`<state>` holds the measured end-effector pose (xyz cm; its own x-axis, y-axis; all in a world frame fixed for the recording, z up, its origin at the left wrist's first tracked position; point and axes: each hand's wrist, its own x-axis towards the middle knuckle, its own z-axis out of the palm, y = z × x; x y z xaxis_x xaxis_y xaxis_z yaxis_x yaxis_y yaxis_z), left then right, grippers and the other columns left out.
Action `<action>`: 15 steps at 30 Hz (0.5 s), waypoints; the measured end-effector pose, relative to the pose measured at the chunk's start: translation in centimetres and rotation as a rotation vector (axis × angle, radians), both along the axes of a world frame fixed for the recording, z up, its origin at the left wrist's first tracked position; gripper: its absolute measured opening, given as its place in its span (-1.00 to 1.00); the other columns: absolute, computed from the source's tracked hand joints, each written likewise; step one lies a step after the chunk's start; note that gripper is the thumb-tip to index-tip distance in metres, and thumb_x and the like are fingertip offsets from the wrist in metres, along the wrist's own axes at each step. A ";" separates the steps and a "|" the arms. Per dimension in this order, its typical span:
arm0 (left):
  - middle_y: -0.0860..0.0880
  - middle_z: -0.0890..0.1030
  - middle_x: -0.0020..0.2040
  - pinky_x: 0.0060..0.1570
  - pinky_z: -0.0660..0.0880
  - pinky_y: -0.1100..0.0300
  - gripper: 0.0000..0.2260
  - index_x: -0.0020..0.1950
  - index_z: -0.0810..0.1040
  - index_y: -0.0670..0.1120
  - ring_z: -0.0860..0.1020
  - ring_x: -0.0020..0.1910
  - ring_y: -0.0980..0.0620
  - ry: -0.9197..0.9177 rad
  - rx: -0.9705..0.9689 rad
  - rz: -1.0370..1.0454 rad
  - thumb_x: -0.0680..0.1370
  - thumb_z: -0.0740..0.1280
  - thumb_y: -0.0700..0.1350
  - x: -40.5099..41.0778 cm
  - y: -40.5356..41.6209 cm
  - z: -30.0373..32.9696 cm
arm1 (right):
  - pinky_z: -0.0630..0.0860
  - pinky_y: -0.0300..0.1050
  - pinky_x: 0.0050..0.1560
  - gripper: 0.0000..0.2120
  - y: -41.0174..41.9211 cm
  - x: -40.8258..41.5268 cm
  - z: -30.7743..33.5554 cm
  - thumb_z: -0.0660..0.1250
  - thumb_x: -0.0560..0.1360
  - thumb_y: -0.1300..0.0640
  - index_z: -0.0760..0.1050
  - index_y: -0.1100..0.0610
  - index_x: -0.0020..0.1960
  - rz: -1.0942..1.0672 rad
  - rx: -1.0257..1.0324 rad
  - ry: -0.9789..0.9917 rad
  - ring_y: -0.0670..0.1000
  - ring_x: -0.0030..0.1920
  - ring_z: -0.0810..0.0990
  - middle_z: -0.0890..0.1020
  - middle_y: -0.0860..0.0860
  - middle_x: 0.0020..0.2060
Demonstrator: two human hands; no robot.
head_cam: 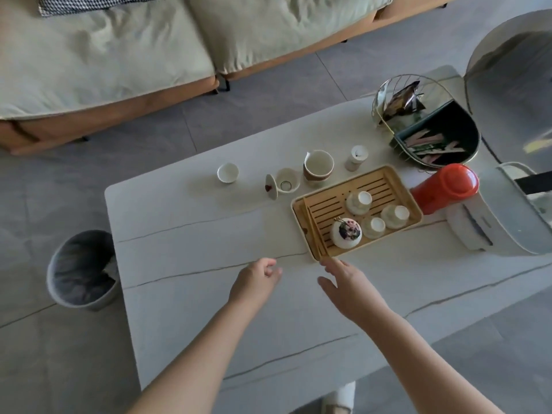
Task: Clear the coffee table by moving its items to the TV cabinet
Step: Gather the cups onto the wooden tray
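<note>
Two bare hands reach over a pale stone-look coffee table (191,252) toward a slatted bamboo tea tray (301,210), the nearest item still to be carried to the TV cabinet, which is out of view. The tray lies ahead and to the right of both hands, its long axis running diagonally from the near-left corner up to the far right. The right hand (348,283), fingers straight and spread, holds nothing and hovers just beside the tray's near corner; whether it touches the rim cannot be told. The left hand (257,279), fingers loosely curled and empty, hangs well to the tray's left over bare tabletop, so it looks to have the longer reach.

On the tray sit a painted lidded teapot (346,233) and three small cups. Beyond its far edge stand a pitcher (318,168) and a lone white cup (228,172); a red thermos (445,186) crowds the tray's far-right end. Open room lies on the near-left side, likely the easier way to draw the tray out.
</note>
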<state>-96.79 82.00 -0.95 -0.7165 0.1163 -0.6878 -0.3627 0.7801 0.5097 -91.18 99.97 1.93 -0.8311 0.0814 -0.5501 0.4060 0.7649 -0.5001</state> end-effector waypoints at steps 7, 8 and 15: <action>-0.07 0.55 0.22 0.15 0.39 0.13 -0.59 0.37 0.39 -0.04 0.49 0.22 -0.07 0.166 -0.153 0.037 0.55 0.26 0.03 -9.0 -0.5 -4.3 | 0.48 -0.02 0.13 -0.60 -3.2 -9.5 -6.0 0.18 0.56 0.08 0.29 0.08 0.38 0.160 -0.047 0.077 0.10 0.23 0.47 0.45 0.08 0.29; -0.08 0.52 0.26 0.18 0.40 0.10 -0.57 0.40 0.36 -0.04 0.47 0.24 -0.08 0.196 -0.186 0.048 0.55 0.26 0.03 -10.3 -0.7 -5.0 | 0.48 -0.01 0.15 -0.58 -3.9 -10.4 -7.3 0.18 0.56 0.08 0.26 0.08 0.40 0.199 -0.045 0.061 0.10 0.25 0.44 0.42 0.07 0.32; -0.12 0.29 0.41 0.22 0.35 0.01 -0.33 0.49 0.15 -0.06 0.32 0.36 -0.13 0.423 -0.265 0.241 0.48 0.36 0.05 -18.0 -1.8 -9.0 | 0.16 0.06 0.42 -0.32 -5.9 -14.6 -15.2 0.31 0.48 -0.07 0.07 0.05 0.47 0.380 0.134 0.090 0.09 0.52 0.01 0.15 0.03 0.49</action>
